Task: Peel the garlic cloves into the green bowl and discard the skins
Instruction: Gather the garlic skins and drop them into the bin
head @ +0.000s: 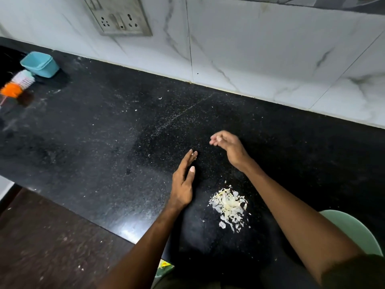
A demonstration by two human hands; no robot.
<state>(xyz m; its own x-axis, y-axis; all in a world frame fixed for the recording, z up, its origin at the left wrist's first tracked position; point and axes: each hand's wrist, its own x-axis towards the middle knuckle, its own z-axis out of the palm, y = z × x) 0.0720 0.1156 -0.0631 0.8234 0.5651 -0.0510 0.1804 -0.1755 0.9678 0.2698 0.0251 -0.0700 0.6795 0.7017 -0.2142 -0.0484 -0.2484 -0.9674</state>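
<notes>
A small heap of pale garlic skins lies on the black counter, between my two forearms. My left hand stands on its edge on the counter just left of the heap, fingers straight, holding nothing. My right hand hovers above the counter beyond the heap, fingers loosely curled; a pale speck shows at its fingertips, too small to tell what it is. The green bowl sits at the lower right, mostly hidden behind my right forearm; its contents are out of sight.
A teal plastic tub and an orange-and-white brush sit at the counter's far left. A marble-tiled wall with a socket plate backs the counter. The counter's front edge runs diagonally at lower left, with dark floor below.
</notes>
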